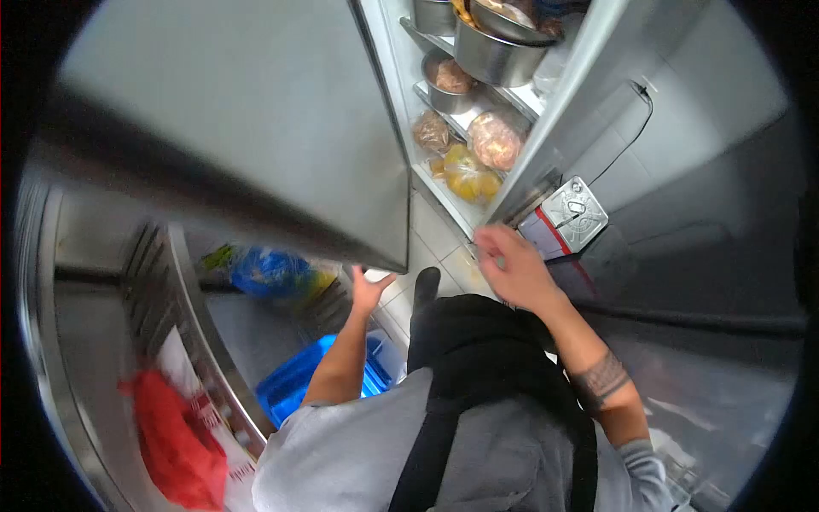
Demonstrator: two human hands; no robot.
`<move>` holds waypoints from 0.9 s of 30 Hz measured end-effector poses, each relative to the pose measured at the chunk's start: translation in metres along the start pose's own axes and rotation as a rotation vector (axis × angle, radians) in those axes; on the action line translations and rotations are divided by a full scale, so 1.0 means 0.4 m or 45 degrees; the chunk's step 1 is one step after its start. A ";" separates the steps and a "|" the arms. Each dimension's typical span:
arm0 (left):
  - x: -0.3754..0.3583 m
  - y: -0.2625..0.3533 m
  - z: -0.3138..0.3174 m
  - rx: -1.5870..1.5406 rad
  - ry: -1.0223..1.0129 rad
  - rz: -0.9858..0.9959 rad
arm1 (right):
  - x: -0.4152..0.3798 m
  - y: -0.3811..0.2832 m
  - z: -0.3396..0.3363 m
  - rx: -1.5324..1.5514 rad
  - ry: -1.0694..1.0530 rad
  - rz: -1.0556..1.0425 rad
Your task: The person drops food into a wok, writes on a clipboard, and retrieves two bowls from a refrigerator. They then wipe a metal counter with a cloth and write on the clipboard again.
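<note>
I look down over my grey shirt and black apron at an open steel fridge. My left hand (pixel 368 288) rests against the bottom corner of the big grey fridge door (pixel 256 128). Just below the fridge's lower shelf, my right hand (pixel 512 266) hangs with fingers spread and nothing in it. That shelf holds bagged food: a yellow bag (pixel 471 173), a pinkish bag (pixel 496 139) and a brown bag (pixel 432 131). Steel bowls (pixel 495 51) stand on the shelves above.
A blue crate (pixel 300 378) sits on the floor by my left arm. The left compartment has a blue bag (pixel 269 270) and a red bag (pixel 175 444) beside wire racks. A small metal scale (pixel 574 213) lies right of the fridge.
</note>
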State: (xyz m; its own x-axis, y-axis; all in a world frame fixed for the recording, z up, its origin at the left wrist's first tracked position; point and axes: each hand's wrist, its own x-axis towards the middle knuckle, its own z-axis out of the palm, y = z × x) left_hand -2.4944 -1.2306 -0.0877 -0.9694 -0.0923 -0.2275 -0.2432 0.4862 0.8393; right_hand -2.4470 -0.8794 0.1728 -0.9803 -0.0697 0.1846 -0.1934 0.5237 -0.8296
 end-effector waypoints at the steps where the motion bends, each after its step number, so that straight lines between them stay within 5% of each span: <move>1: 0.031 -0.060 -0.009 -0.018 0.126 -0.078 | -0.005 0.029 -0.011 -0.061 -0.024 0.180; 3: 0.101 -0.146 -0.024 -0.388 0.382 0.059 | -0.042 0.084 -0.006 -0.162 -0.028 0.505; 4: 0.135 -0.153 -0.061 -0.017 0.395 -0.441 | -0.057 0.127 0.013 -0.208 0.005 0.619; 9: 0.287 -0.212 -0.185 -0.102 0.593 -0.729 | 0.004 0.134 0.135 -0.111 -0.091 0.763; 12: 0.360 -0.158 -0.264 -0.240 0.503 -0.771 | 0.175 0.080 0.205 -0.112 -0.164 0.665; 13: 0.373 -0.171 -0.279 -0.291 0.424 -0.870 | 0.229 0.045 0.200 -0.174 -0.090 0.584; 15: 0.414 -0.276 -0.206 -0.509 0.497 -0.670 | 0.327 0.006 0.165 -0.382 0.200 0.277; 17: 0.461 -0.236 -0.149 -0.770 -0.283 -1.360 | 0.459 -0.070 0.073 -0.583 0.732 -0.065; 18: 0.466 -0.175 -0.099 -0.749 -0.658 -1.044 | 0.502 -0.097 0.015 -0.748 0.906 -0.096; 20: 0.494 0.113 0.010 -0.775 -0.923 -0.702 | 0.601 -0.174 -0.083 -0.790 1.269 -0.083; 23: 0.475 0.667 0.077 -0.942 -1.120 -0.225 | 0.655 -0.177 -0.188 -0.994 1.213 -0.052; 25: 0.467 0.969 0.067 -1.104 -1.149 -0.064 | 0.670 -0.192 -0.217 -0.917 1.004 0.352; 27: 0.496 1.163 0.078 -1.138 -1.203 -0.034 | 0.674 -0.218 -0.235 -0.876 0.989 0.367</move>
State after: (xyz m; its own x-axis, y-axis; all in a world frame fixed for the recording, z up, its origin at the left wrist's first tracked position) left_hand -2.7987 -0.9957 0.2423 -0.6546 0.7292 -0.1995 -0.5544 -0.2836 0.7824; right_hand -2.6910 -0.8640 0.3445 -0.6457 0.5643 0.5144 0.3422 0.8161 -0.4657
